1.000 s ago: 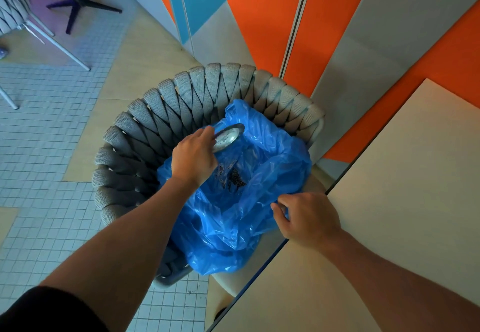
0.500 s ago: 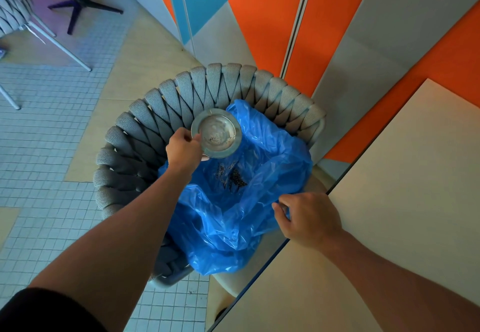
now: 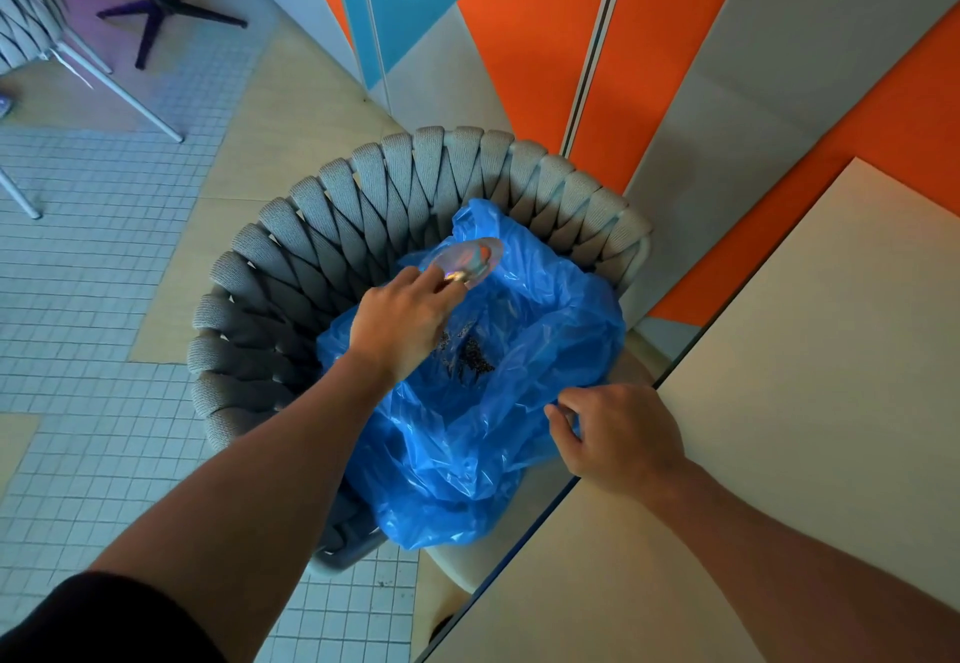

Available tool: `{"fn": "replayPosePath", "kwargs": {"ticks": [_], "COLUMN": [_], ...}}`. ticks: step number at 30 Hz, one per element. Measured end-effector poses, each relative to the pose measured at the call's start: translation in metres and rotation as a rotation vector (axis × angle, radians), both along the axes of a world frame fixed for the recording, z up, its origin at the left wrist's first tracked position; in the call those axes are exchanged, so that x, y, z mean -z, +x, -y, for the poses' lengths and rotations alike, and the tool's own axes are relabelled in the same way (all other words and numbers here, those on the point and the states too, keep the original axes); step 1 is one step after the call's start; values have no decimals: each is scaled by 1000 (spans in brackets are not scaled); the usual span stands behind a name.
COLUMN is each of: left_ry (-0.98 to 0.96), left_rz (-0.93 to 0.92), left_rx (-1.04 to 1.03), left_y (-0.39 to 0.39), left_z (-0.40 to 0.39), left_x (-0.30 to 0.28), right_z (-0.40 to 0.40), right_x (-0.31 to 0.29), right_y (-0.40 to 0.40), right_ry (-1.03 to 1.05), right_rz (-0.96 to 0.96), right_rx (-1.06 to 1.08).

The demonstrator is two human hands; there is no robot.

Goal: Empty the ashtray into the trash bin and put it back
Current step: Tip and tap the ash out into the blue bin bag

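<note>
Emptying step: left hand (image 3: pixel 400 319), fingers closed on the tilted ashtray (image 3: pixel 467 261), holds it over the blue bag (image 3: pixel 498 428) where ash lies; right hand (image 3: pixel 621 436) pinches the bag's edge; next, returning the ashtray to the surface (image 3: pixel 831 350).

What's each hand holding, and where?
Left hand: round metal ashtray, pinched at its near rim. Right hand: blue plastic trash bag, gripped at its near edge.
</note>
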State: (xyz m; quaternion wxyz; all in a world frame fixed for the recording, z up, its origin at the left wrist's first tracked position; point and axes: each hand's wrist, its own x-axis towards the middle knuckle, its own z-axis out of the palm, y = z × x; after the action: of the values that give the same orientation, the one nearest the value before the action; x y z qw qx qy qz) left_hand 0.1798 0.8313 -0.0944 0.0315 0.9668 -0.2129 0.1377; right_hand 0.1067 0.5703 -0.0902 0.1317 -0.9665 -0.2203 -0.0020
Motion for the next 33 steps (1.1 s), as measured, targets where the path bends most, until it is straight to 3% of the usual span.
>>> {"fn": "replayPosePath", "kwargs": {"ticks": [3,11,33], "left_ry": [107,173,111], "left_rz": [-31,-121,-79], "left_rx": [38,2,-62], "left_y": [-5,-9,-5], "left_z": [3,8,9], "left_x": [0,-2,-2], "right_z": [0,0,1], "right_x": [0,-2,2], "right_y": [0,0,-1], "right_ry": [3,-6,-4], "right_rz": [-5,-19,10], "right_rx": [-2,-5,3]}}
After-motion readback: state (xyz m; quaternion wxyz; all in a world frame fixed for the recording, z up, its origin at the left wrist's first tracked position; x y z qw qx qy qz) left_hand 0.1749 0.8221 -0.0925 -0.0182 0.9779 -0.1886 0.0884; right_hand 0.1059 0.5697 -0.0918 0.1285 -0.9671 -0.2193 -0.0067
